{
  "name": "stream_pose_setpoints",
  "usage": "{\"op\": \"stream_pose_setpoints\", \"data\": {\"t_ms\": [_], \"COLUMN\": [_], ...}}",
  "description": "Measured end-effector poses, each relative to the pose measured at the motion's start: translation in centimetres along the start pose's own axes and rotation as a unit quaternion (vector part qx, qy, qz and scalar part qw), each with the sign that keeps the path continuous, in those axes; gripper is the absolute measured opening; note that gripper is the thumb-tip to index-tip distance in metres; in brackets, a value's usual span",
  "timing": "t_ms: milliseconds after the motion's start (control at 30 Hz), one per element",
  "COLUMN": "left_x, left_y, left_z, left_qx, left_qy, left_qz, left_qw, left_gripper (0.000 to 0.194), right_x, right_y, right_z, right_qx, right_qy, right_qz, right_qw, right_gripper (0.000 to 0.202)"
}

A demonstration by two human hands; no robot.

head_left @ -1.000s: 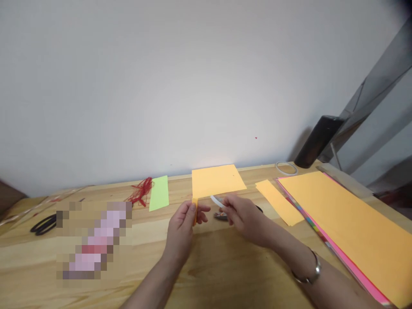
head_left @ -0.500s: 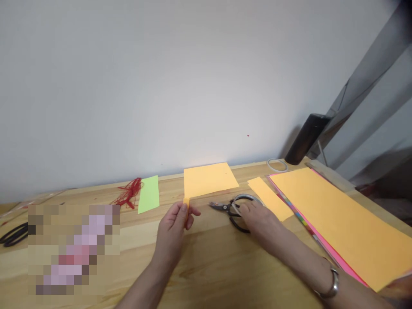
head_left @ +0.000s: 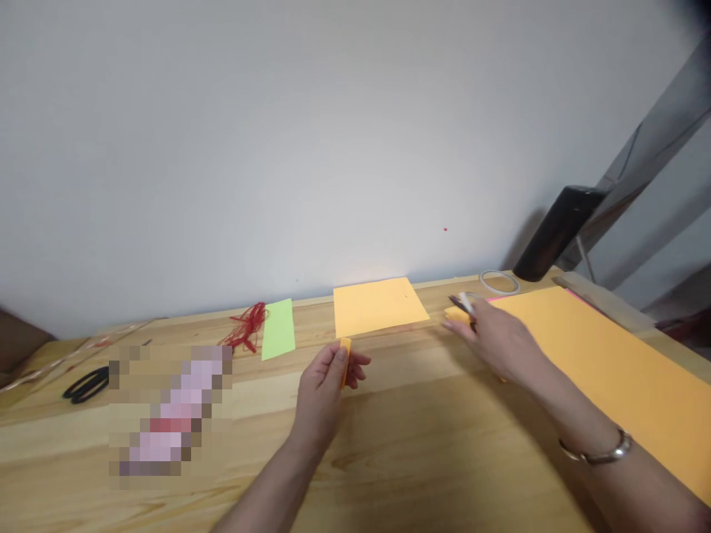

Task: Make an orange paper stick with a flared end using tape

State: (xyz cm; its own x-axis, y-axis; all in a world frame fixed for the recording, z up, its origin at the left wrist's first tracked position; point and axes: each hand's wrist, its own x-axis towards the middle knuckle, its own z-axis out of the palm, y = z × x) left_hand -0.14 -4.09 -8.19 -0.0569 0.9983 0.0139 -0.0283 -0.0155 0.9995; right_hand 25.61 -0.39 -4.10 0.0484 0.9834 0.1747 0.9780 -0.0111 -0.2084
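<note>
Held upright between the thumb and fingers of my left hand (head_left: 322, 381) is a small folded yellow paper strip (head_left: 345, 355). To the right, my right hand (head_left: 494, 337) is closed around scissors (head_left: 456, 302); a dark end shows past the fingers, blurred, and the handles are mostly hidden. A white piece (head_left: 467, 303), perhaps the edge of a tape roll, shows by the same fingers. Under that hand lie yellow paper pieces (head_left: 455, 314), largely covered. A yellow paper sheet (head_left: 378, 307) lies flat by the wall, between and beyond my hands.
A green paper (head_left: 278, 329) and tangled red string (head_left: 248, 326) lie left of centre. Black-handled scissors (head_left: 87, 385) are farther left, beside a pixelated patch. A large yellow sheet (head_left: 616, 370), a white ring (head_left: 498, 282) and a black cylinder (head_left: 558, 233) are at right.
My right hand has carried the scissors from the middle of the table rightward, over the yellow paper pieces. My left hand keeps the folded strip. The view has shifted slightly.
</note>
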Motion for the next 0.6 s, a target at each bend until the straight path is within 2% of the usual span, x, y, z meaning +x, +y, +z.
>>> {"op": "stream_pose_setpoints", "data": {"t_ms": [67,133,200,267,333,400,600], "left_x": [0.0,-0.1,-0.2,-0.3,-0.4,-0.4,-0.4], "left_y": [0.0,0.0,0.2,0.3,0.4,0.3,0.1], "left_z": [0.1,0.2,0.3,0.4,0.4,0.4,0.1], "left_qx": [-0.008,-0.011,-0.011,-0.009,-0.007,-0.005,0.058], "left_qy": [0.0,0.004,0.006,0.003,0.005,0.012,0.03], "left_qz": [-0.007,-0.009,-0.004,0.002,0.008,0.017,0.06], "left_qw": [1.0,1.0,1.0,1.0,1.0,1.0,0.996], "left_gripper": [0.034,0.033,0.033,0.033,0.032,0.03,0.025], "right_x": [-0.5,-0.7,-0.9,-1.2,-1.6,-2.0,-2.8], "right_y": [-3.3,-6.2,-8.3,-9.2,-9.4,-9.2,-8.6], "right_z": [0.0,0.7,1.9,3.3,4.5,5.2,5.6], "right_qx": [0.143,0.291,0.432,0.536,0.58,0.568,0.454], "right_qy": [-0.015,-0.027,-0.083,-0.131,-0.144,-0.136,-0.086], "right_qz": [-0.06,-0.092,-0.115,-0.133,-0.139,-0.151,-0.228], "right_qw": [0.988,0.952,0.89,0.823,0.79,0.798,0.857], "right_gripper": [0.031,0.036,0.036,0.033,0.029,0.028,0.03]}}
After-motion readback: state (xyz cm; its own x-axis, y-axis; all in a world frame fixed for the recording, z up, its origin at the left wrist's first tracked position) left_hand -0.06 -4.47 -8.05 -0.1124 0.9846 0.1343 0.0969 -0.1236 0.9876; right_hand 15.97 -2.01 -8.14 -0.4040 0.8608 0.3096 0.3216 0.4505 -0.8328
